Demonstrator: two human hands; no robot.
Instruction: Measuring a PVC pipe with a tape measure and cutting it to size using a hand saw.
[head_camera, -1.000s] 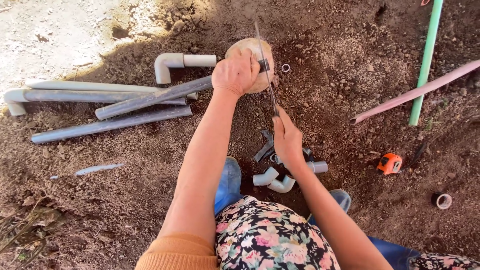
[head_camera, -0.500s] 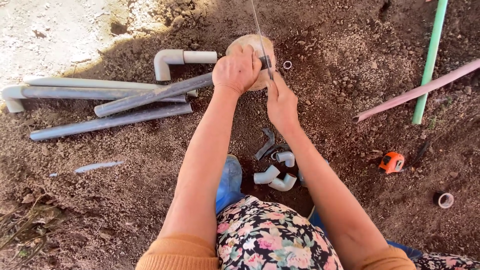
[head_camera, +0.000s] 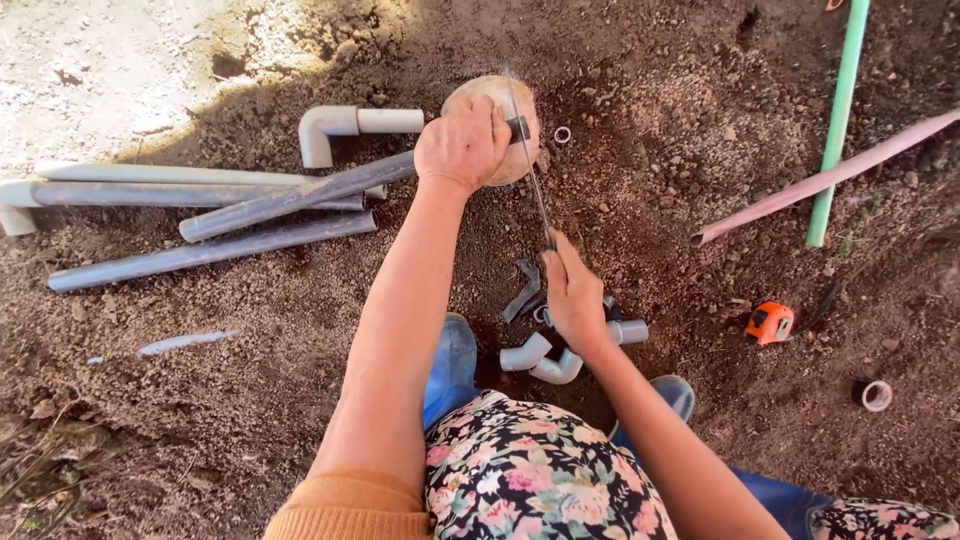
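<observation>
Under left hand (head_camera: 462, 145), pipe (head_camera: 300, 197) (partly hidden)

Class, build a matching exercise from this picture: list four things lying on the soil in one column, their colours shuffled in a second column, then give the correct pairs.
Things:
1. tape measure
2. long pole at top right
3. elbow fitting beside the left hand
4. slanted pipe at right

Colours:
A. pink
B. white
C. orange
D. green

Pairs: 1-C, 2-D, 3-B, 4-A
</observation>
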